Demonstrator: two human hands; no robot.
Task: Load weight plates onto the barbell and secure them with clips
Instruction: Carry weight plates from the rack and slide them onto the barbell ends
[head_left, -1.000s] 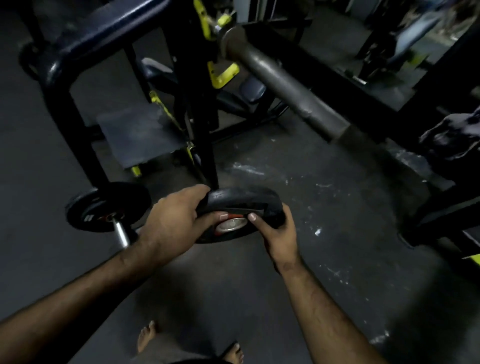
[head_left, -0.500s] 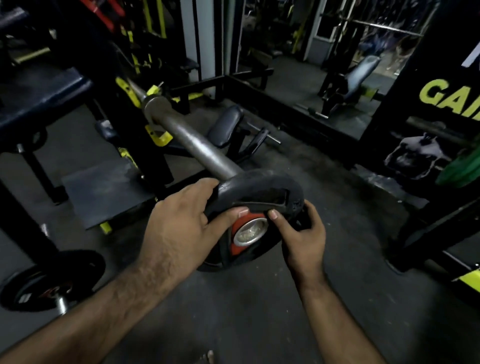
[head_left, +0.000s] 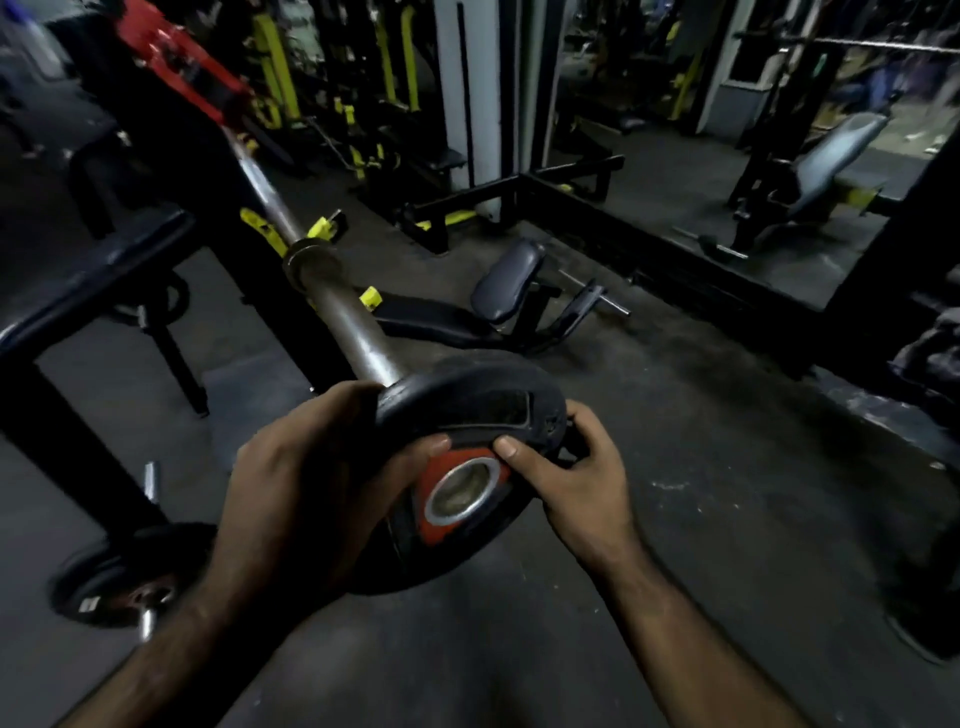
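I hold a black weight plate (head_left: 467, 410) with a red hub and a steel-ringed centre hole, up at the near end of the barbell sleeve (head_left: 358, 338). My left hand (head_left: 311, 483) grips the plate's left rim, thumb across its face. On the right rim my right hand (head_left: 576, 478) grips it too, thumb by the hub. The sleeve's tip is hidden behind the plate. The bar runs up and left past its collar (head_left: 311, 260) to the rack. No clip is in view.
A second black plate (head_left: 119, 582) sits on a low peg at the lower left. A dark padded bench (head_left: 88, 270) stands left of the bar. A low seat frame (head_left: 509, 291) lies on the floor behind the plate; more benches and racks stand beyond.
Both hands raised the plate from floor level to the end of the bar. My view lifted with it, so the bar now runs away from me.
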